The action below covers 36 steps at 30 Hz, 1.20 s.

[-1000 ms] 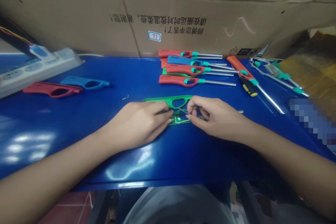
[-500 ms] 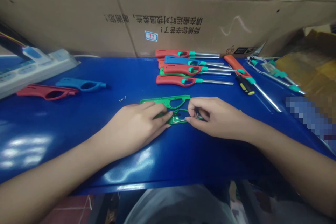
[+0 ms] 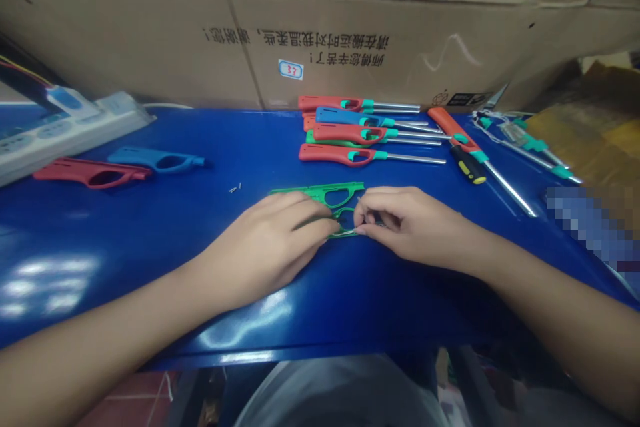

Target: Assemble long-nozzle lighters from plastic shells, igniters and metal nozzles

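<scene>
On the blue tabletop, my left hand point(image 3: 280, 240) is closed over a green half casing of a long-necked lighter point(image 3: 344, 213), covering most of its handle end. My right hand point(image 3: 407, 223) pinches at the casing's front end, where a thin white wire point(image 3: 346, 233) runs to the thumb and fingertips. Parts inside the casing are mostly hidden by my fingers. Just behind lies a second green half casing point(image 3: 350, 190), partly covered by my left hand.
Several assembled lighters point(image 3: 340, 154) lie near a cardboard box point(image 3: 150, 33). A black-yellow screwdriver point(image 3: 467, 163) is right of them. Leftward are red point(image 3: 75, 172) and blue casings point(image 3: 135, 157), small screws point(image 3: 235, 188) and a power strip point(image 3: 35, 143). Metal tubes point(image 3: 530, 153) lie far right.
My left hand has shifted slightly right and its fingers now cover more of the green casing. My right hand stays at the front end, and the view has shifted slightly.
</scene>
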Motion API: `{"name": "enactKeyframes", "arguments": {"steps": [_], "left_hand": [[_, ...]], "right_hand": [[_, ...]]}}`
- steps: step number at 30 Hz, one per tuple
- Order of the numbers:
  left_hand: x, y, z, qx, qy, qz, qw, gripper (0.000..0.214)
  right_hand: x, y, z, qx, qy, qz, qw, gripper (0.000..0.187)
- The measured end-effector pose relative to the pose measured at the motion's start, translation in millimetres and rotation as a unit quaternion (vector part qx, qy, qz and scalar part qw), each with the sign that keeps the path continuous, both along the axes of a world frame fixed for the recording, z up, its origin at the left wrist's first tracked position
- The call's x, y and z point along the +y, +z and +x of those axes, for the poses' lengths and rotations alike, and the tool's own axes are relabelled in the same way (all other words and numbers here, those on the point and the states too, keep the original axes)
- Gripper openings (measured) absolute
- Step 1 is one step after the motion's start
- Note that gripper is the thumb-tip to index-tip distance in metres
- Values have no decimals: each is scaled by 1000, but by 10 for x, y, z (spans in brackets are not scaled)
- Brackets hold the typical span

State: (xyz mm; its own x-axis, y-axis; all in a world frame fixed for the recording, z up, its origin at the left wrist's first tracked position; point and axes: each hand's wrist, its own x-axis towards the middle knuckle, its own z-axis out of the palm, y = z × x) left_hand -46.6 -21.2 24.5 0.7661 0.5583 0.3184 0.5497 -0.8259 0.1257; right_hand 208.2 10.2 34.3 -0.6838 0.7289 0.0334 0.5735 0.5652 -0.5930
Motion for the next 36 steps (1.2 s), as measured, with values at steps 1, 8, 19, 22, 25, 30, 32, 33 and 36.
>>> {"name": "enactKeyframes", "arguments": {"steps": [1,8,19,22,25,30,32,33,36], "left_hand": [[1,-9,-2,-4,-9,-7,1000,25],[13,-66,-18,-21,-22,-28,999,27],[23,-64,-14,-2,-46,-5,999,29],[17,-60,-9,9,-49,4,999,30],[21,-67,-23,12,-49,5,999,30],[19,-58,-60,4,-49,19,999,29],[-3,-42,-65,16,-55,41,998,31],[-17,-34,-65,26,-58,52,997,32],[-58,-18,-48,47,-58,70,995,34]], "right_hand": [[-1,-3,4,0,0,2,1000,8],[15,6,76,6,31,-1,999,9],[42,-5,99,13,51,7,999,12],[44,-6,95,21,52,12,998,11],[48,3,98,21,43,15,999,8],[54,25,110,15,48,17,999,9],[53,39,121,16,60,19,998,9],[52,47,127,15,67,20,997,8],[51,58,146,14,85,26,996,9]]}}
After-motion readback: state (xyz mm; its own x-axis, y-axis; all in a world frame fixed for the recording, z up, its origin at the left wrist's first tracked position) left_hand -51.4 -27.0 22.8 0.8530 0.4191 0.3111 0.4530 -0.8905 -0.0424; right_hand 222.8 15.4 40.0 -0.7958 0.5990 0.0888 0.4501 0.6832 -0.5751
